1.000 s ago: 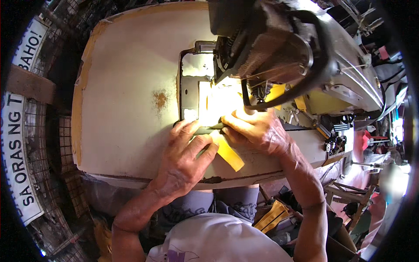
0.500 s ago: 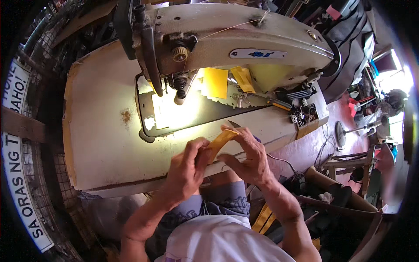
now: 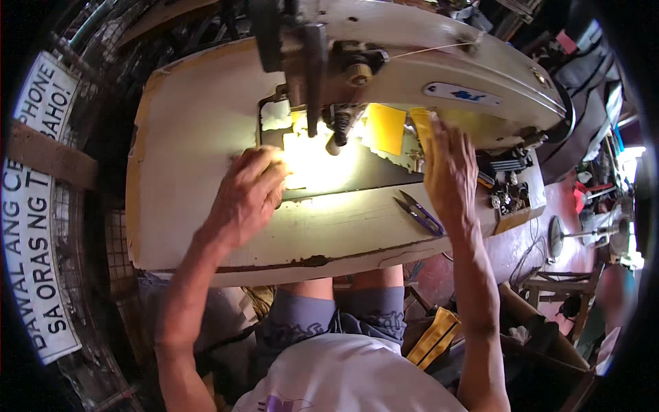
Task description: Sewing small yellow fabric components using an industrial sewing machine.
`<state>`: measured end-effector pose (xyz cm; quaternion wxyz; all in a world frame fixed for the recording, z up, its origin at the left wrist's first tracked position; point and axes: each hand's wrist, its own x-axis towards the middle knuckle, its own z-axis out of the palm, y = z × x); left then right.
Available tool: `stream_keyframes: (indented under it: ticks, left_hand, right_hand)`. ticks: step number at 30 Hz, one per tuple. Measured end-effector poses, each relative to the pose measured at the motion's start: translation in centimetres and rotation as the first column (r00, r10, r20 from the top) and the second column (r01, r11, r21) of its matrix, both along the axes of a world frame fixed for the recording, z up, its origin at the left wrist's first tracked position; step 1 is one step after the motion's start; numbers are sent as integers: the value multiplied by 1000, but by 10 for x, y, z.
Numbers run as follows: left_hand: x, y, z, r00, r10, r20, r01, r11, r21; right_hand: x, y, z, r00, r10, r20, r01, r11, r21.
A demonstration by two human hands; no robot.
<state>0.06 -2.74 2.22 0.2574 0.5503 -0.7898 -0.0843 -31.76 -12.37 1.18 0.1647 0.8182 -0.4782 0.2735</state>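
Observation:
My left hand (image 3: 250, 192) is beside the brightly lit plate of the sewing machine (image 3: 412, 62). Its fingers are curled, with the tips drawn together; the glare hides whatever may be between them. My right hand (image 3: 451, 165) reaches under the machine's arm, fingers stretched and close together, beside a folded yellow piece (image 3: 420, 127) that it partly covers. A flat yellow piece (image 3: 386, 129) lies just left of that. Thread snips (image 3: 420, 214) with dark handles rest on the table, nearer to me than the right hand.
Metal parts and small tools crowd a tray (image 3: 515, 209) at the table's right end. The white machine table (image 3: 192, 165) extends to the left. More yellow strips (image 3: 436, 336) lie beside my right thigh. A fan (image 3: 556, 237) stands on the floor at right.
Both hands, earlier together around a yellow piece in front of the machine, have parted and moved forward. The view has shifted, and the snips are now uncovered.

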Motion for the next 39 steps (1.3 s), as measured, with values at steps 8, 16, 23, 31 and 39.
stream_keyframes:
  ticks: [8, 16, 23, 31, 39]
  left_hand:
    - [24, -32, -16, 940, -293, 174, 311, 947, -83]
    - [20, -26, -16, 956, -253, 149, 272, 954, -126]
    - [20, -31, -22, 953, -269, 138, 288, 947, -143]
    - [22, -24, -20, 925, -323, 201, 357, 919, -168]
    - [17, -23, -19, 918, -350, 185, 375, 918, -128]
  right_hand:
    - [71, 54, -20, 772, 560, 302, -630, 737, 245]
    - [79, 55, -15, 808, 541, 234, -589, 756, 287]
    - [80, 55, -17, 816, 537, 213, -578, 767, 278]
    - [80, 56, -22, 814, 558, 161, -580, 765, 279]
    - [76, 55, -8, 840, 537, 72, -520, 761, 388]
